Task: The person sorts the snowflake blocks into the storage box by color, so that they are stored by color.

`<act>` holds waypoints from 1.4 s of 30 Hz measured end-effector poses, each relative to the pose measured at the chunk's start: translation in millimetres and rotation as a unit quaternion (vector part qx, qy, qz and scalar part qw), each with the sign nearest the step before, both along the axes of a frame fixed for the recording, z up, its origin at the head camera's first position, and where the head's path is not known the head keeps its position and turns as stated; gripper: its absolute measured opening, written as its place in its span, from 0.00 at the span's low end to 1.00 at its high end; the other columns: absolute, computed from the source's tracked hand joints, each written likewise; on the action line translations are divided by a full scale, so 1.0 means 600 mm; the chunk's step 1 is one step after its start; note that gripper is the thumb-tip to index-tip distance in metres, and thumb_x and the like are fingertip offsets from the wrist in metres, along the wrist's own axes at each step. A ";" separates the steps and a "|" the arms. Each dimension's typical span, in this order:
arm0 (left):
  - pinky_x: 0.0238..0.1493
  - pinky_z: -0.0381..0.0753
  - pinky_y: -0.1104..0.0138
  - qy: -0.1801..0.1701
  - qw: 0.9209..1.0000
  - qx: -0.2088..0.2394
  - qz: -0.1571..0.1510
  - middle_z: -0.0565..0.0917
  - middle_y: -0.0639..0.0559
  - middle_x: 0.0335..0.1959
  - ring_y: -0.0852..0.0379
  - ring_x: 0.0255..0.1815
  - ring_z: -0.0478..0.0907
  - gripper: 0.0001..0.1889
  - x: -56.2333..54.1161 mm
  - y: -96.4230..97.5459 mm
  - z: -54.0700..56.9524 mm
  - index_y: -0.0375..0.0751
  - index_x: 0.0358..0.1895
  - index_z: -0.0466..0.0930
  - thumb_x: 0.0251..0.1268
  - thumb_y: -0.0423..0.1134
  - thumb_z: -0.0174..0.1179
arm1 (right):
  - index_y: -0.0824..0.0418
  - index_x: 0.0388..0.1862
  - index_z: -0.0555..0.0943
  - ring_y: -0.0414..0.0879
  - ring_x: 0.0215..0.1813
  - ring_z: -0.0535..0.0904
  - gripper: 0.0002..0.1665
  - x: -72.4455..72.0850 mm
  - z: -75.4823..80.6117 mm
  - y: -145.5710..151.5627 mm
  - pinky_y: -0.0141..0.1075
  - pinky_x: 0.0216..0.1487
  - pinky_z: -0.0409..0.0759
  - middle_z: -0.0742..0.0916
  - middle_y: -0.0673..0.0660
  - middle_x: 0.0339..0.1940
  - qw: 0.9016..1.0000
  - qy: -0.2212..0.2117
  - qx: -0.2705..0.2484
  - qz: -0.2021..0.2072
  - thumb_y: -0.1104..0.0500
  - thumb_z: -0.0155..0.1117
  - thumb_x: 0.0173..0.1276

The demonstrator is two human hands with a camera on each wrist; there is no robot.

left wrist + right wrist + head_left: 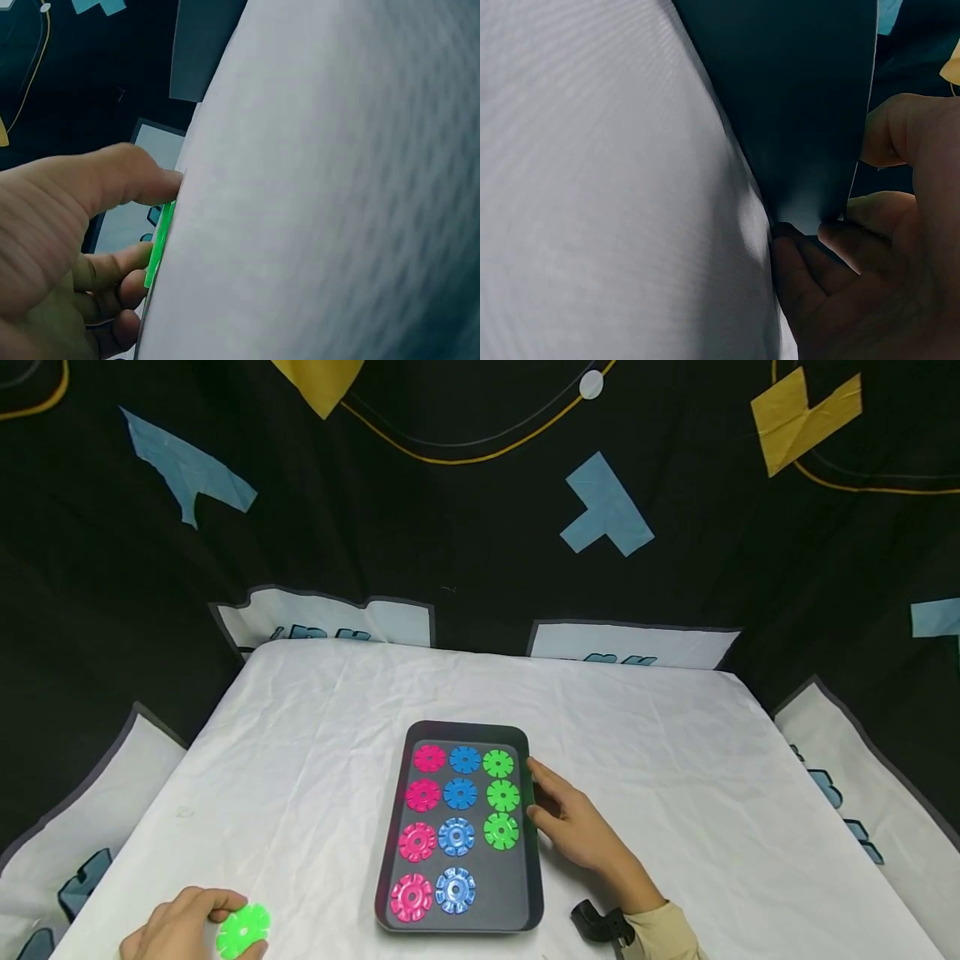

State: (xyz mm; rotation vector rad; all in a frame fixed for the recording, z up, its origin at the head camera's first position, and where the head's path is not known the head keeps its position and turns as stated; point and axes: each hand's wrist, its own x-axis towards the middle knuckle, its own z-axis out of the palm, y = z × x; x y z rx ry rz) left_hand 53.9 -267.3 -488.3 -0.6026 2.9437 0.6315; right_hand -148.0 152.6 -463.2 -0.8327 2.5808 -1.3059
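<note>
At the lower left of the head view, my left hand (183,922) pinches a green notched plastic disc (243,931) by its edge. In the left wrist view the disc (159,244) shows edge-on between thumb and fingers, close to the white cloth. A dark grey tray (495,893) lies mid-table, bearing rows of similar discs: pink ones (417,842) at left, blue ones (456,837) in the middle, green ones (501,832) at right. My right hand (577,827) touches the tray's right side with thumb and fingertips. In the right wrist view its fingers lie along the outer wall (795,112).
White cloth (652,760) covers the table, with slight wrinkles. A black strap-like device (600,922) is by the right wrist. Behind the table hangs a black curtain (465,543) with blue and yellow patches.
</note>
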 end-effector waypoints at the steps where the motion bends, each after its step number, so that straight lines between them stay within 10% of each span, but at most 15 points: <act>1: 0.43 0.61 0.42 0.002 1.000 -0.003 0.002 0.76 0.48 0.36 0.45 0.38 0.68 0.39 0.000 0.002 -0.002 0.33 0.43 0.78 0.29 0.59 0.79 | 0.60 0.78 0.56 0.44 0.65 0.74 0.40 0.000 0.000 -0.001 0.43 0.63 0.71 0.62 0.52 0.77 1.000 -0.001 0.001 0.000 0.61 0.58 0.69; 9: 0.41 0.59 0.47 0.030 0.999 -0.010 -0.021 0.74 0.52 0.32 0.50 0.36 0.72 0.34 -0.011 0.012 0.014 0.36 0.40 0.78 0.28 0.54 0.79 | 0.60 0.78 0.55 0.44 0.65 0.73 0.41 -0.001 0.002 -0.007 0.44 0.63 0.71 0.62 0.52 0.77 1.000 -0.001 0.001 0.004 0.62 0.58 0.68; 17: 0.44 0.59 0.48 0.156 0.982 0.001 -0.108 0.75 0.56 0.31 0.55 0.35 0.71 0.27 -0.049 0.059 0.091 0.41 0.37 0.79 0.27 0.46 0.79 | 0.62 0.78 0.55 0.45 0.65 0.74 0.41 -0.004 -0.001 -0.014 0.43 0.63 0.72 0.62 0.54 0.77 1.000 -0.002 -0.005 0.003 0.62 0.57 0.69; 27: 0.48 0.67 0.59 0.226 0.935 0.042 -0.271 0.72 0.66 0.35 0.63 0.37 0.68 0.24 -0.140 0.174 0.173 0.50 0.38 0.77 0.30 0.43 0.76 | 0.59 0.78 0.55 0.41 0.65 0.72 0.41 -0.002 -0.003 -0.006 0.41 0.64 0.71 0.61 0.51 0.78 1.000 -0.012 -0.001 -0.009 0.60 0.57 0.69; 35: 0.47 0.66 0.60 0.206 0.881 0.058 -0.422 0.73 0.66 0.35 0.65 0.39 0.67 0.22 -0.193 0.250 0.170 0.49 0.38 0.80 0.33 0.47 0.73 | 0.60 0.78 0.56 0.42 0.66 0.72 0.41 0.003 -0.002 -0.016 0.43 0.64 0.70 0.63 0.52 0.77 1.000 0.006 -0.008 0.002 0.61 0.57 0.68; 42: 0.44 0.66 0.63 0.138 0.862 0.016 -0.487 0.76 0.64 0.38 0.62 0.41 0.68 0.22 -0.214 0.292 0.159 0.48 0.41 0.82 0.39 0.50 0.72 | 0.60 0.78 0.57 0.44 0.68 0.70 0.40 -0.003 0.010 -0.031 0.44 0.65 0.69 0.63 0.53 0.77 0.999 0.028 -0.007 0.018 0.61 0.57 0.69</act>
